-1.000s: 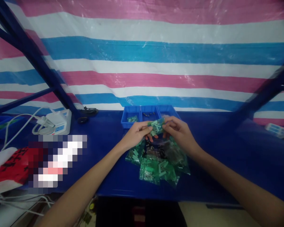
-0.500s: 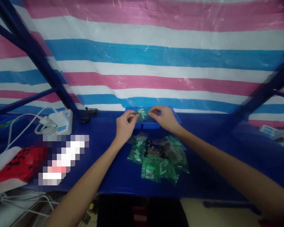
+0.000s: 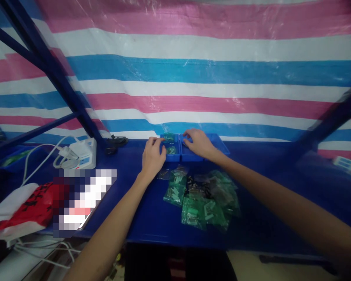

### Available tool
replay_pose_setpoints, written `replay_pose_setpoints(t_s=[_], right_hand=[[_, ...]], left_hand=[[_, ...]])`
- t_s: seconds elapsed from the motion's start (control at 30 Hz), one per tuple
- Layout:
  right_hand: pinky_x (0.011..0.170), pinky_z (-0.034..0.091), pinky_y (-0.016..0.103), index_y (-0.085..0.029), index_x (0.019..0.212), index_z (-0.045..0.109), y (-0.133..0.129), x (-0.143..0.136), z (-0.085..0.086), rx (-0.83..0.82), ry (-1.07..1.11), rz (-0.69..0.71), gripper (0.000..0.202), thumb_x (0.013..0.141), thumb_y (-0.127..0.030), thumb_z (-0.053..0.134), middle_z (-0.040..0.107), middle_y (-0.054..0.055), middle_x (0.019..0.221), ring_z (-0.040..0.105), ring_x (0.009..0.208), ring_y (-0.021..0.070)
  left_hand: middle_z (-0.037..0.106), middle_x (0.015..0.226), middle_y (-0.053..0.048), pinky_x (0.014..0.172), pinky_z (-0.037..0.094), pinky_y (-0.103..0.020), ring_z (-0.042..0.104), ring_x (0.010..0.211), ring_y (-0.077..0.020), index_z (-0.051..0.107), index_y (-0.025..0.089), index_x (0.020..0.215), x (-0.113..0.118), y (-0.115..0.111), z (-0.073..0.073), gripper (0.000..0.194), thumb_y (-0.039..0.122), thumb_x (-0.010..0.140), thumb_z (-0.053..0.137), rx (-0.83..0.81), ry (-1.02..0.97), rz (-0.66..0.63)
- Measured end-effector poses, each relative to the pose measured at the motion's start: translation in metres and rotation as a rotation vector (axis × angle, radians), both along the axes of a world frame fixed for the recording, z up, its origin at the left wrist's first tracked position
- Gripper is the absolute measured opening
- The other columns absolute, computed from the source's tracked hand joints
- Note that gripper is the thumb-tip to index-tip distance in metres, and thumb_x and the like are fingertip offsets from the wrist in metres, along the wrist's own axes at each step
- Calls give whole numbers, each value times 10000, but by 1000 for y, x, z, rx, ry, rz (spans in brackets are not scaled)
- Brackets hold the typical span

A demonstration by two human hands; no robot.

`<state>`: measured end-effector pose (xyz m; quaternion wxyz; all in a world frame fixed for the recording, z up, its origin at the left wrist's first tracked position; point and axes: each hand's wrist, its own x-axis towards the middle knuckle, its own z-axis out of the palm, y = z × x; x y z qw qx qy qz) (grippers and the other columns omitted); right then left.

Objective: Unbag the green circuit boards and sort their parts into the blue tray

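Note:
My left hand (image 3: 154,153) is at the left edge of a blue divided tray (image 3: 193,157), its thumb and fingers apart with nothing between them. Beside its fingertips, a small green plastic bag (image 3: 171,150) lies in the left compartment. Another greenish bag (image 3: 167,137) shows at the back of that compartment. Over the middle of the tray, my right hand (image 3: 199,143) has its fingers curled loosely, a gap showing between thumb and fingers. Nearer to me lies a pile of clear and green bags (image 3: 194,212) holding small pale and metal parts, with dark small parts (image 3: 196,187) among them.
A white power strip (image 3: 86,154) with cables stands at the left, near a black cable (image 3: 118,139). In front of it are a red and white bag (image 3: 36,207) and a blurred-out flat object (image 3: 87,201). Blue frame bars (image 3: 55,84) flank the striped sheet (image 3: 193,70).
The green bag held between both hands is now out of them, and a green bag lies in the tray's left compartment. The hands have come apart slightly. The view has shifted a little left.

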<state>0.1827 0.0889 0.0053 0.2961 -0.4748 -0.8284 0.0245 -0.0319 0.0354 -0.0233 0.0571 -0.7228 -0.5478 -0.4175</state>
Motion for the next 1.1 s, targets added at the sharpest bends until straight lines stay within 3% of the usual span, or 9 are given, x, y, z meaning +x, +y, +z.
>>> replay_pose_setpoints(t_s=[0.13,0.3,0.43,0.53,0.7,0.77,0.87,0.93,1.1], right_hand=[[942,463,472,-170,1173,669,3,2,1,76,-81,79,279,947,-202,508,704,134,1128,595,1070,310],[918,459,465,-125,1323,605,32,-39,8,51,-168,103,399,931,-133,532,694,175,1178,573,1131,340],[896,452,422,-142,1307,619,42,-64,10,48,-172,141,383,935,-136,527,714,155,1120,593,1098,315],[896,447,383,-156,1245,650,38,-64,12,43,-166,185,320,968,-203,498,735,118,1058,618,1044,277],[941,448,370,-173,1270,618,14,-37,18,60,-34,235,331,977,-203,466,722,90,1144,636,1050,250],[975,444,390,-195,1261,615,-3,-18,18,80,50,225,318,978,-219,473,688,89,1233,623,1099,255],[932,474,404,-227,1202,644,-35,17,14,54,65,218,273,972,-263,501,698,82,1188,635,1061,254],[861,498,394,-241,1148,670,-57,42,8,-24,8,246,246,967,-273,507,724,61,1058,662,946,235],[845,499,424,-238,1041,712,-102,78,-8,-29,-66,312,210,958,-251,520,718,74,989,641,942,248]], left_hand=[[560,1155,-111,962,491,-434,562,1091,-275,620,194,1193,-1,2,-2,290,208,930,500,-16,6,5],[567,1134,-118,955,493,-430,563,1085,-281,626,172,1170,-1,2,-4,276,209,925,502,-52,23,18],[569,1130,-126,948,492,-433,562,1076,-285,625,156,1154,-2,4,-7,266,225,938,486,-80,46,15],[567,1135,-132,941,493,-439,557,1083,-295,613,154,1168,-3,4,-8,271,233,944,482,-82,64,21],[573,1128,-133,934,494,-435,553,1082,-298,615,160,1159,-3,3,-8,256,230,949,486,-40,89,16],[587,1112,-127,930,493,-432,555,1067,-295,629,166,1129,-3,2,-6,236,224,950,485,-15,102,8],[611,1071,-114,936,488,-422,562,1052,-283,647,167,1069,0,-2,0,208,202,954,478,17,116,-29],[625,1042,-99,918,494,-395,579,1025,-259,647,167,1061,5,-7,5,210,190,963,462,20,135,-116],[655,998,-77,890,487,-393,593,963,-232,650,167,1079,28,-25,13,233,208,986,441,51,323,-385]])
